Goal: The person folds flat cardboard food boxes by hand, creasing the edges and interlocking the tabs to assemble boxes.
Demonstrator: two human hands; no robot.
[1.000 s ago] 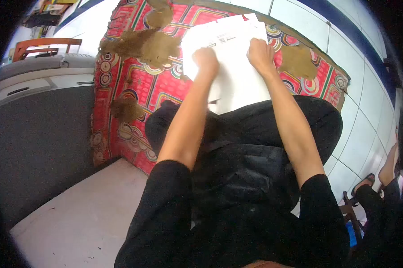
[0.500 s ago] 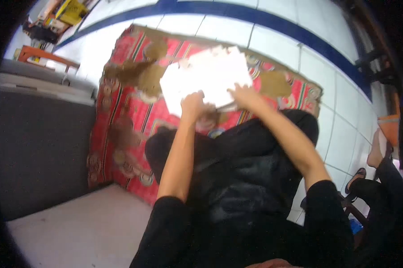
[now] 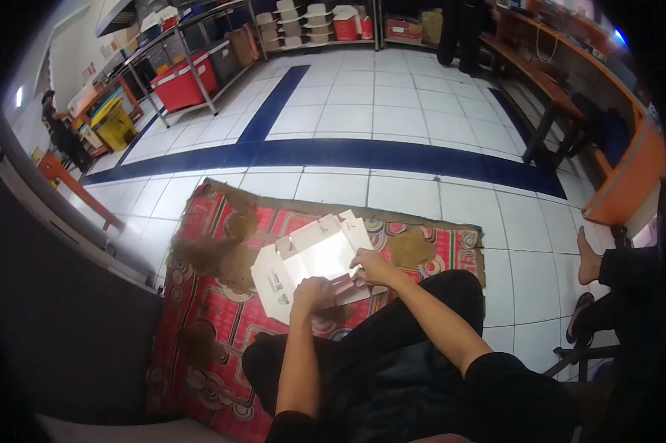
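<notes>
My feed shows a white tiled floor (image 3: 403,122) crossed by dark blue bands (image 3: 318,153), low shelves (image 3: 329,46) beyond; a metal rack (image 3: 209,100) with a red box (image 3: 178,87) stands left, orange furniture (image 3: 619,193) lines the right, a light (image 3: 19,97) glows far left

Passage lies forward over the tiles (image 3: 334,186); a dark panel (image 3: 67,317) blocks left.

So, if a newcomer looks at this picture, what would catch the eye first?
Probably the white cardboard box, at the centre of the view over a worn red patterned mat, its flaps sticking out. After that, the dark blue tile band crossing the white floor beyond the mat, and the red bin at the upper left.
</notes>
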